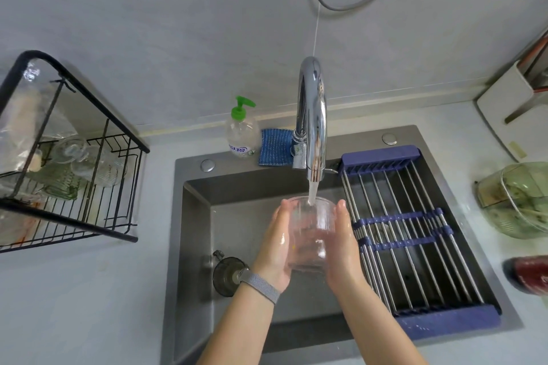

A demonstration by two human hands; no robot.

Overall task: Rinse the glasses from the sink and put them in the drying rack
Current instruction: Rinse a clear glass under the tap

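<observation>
A clear glass (310,234) is upright under the chrome tap (311,115), and running water falls into its mouth. My left hand (274,246) presses its left side and my right hand (344,243) its right side. The fingers of both point up, fairly straight, so the glass is held between my palms above the dark sink (195,216). A smoky grey glass (226,275) lies on its side in the basin, left of my left wrist. The black wire drying rack (98,187) stands on the counter at the left with several clear and green glasses in it.
A blue roll-up rack (415,234) of steel rods covers the sink's right part. A green-pump soap bottle (241,133) and a blue sponge cloth (274,147) sit behind the basin. At the right edge are a green glass bowl (519,198) and a red object (530,274).
</observation>
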